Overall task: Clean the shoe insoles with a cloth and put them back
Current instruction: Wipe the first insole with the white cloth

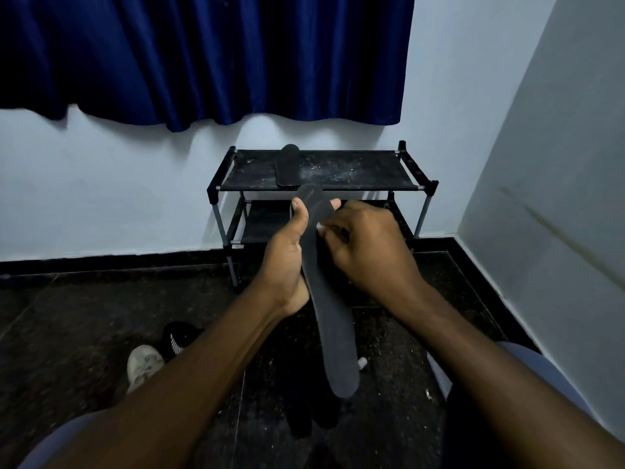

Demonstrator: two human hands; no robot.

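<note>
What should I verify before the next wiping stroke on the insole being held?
1. Grip: left hand curls round the held insole: ok.
2. Cloth: right hand pinches the white cloth against that insole: ok.
3. Insole surface clean: cannot tell, too dark.
4. Parked: second insole lies flat on the shoe rack top: ok.
5. Shoe for refitting: cannot tell which; a pale sneaker lies on the floor.

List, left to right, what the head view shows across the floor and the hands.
White shoe, black shoe, left hand, held insole, right hand pinching a white cloth.
</note>
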